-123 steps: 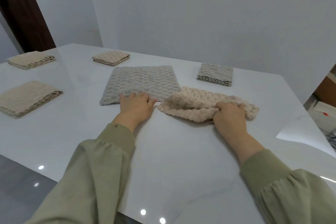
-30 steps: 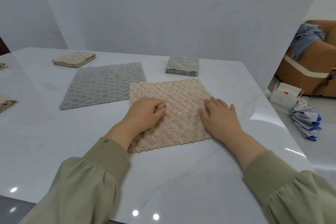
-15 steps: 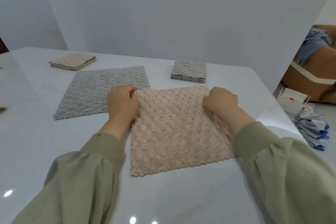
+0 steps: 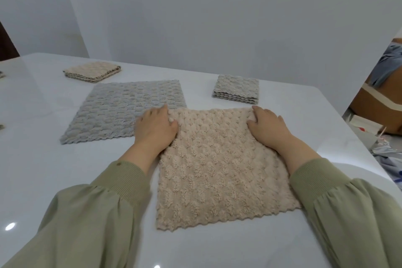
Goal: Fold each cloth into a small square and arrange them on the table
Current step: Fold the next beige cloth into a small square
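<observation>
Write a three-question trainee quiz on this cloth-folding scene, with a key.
1. True or false: the beige cloth under both hands lies spread flat, not yet folded.
2. Which lies behind the right hand? A) the folded grey square B) the folded beige square C) the flat grey cloth
3. Fill in: the left hand sits at the beige cloth's far ____ corner.

Key: 1 true; 2 A; 3 left.
</observation>
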Demonstrator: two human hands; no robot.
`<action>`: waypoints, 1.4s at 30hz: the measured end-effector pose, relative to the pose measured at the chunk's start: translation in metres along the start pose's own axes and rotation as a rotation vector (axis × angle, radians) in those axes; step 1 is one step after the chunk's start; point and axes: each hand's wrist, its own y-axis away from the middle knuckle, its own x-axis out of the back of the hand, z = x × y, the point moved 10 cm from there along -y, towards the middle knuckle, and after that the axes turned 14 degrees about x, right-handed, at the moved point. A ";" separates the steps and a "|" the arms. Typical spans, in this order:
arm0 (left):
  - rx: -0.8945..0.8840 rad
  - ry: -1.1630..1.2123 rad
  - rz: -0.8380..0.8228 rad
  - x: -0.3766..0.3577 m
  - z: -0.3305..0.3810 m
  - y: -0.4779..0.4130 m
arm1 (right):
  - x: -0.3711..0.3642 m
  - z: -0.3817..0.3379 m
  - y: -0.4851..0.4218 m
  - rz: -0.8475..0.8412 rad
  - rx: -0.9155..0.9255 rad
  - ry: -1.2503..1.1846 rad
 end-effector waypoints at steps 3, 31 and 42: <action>-0.019 0.033 -0.029 0.000 0.005 0.002 | 0.000 0.003 0.001 -0.030 -0.023 0.012; -0.097 0.445 0.075 0.029 0.011 0.017 | 0.027 -0.025 0.003 0.221 0.117 -0.092; -0.049 0.455 0.292 0.048 -0.001 0.016 | 0.056 0.011 0.017 0.506 -0.099 -0.139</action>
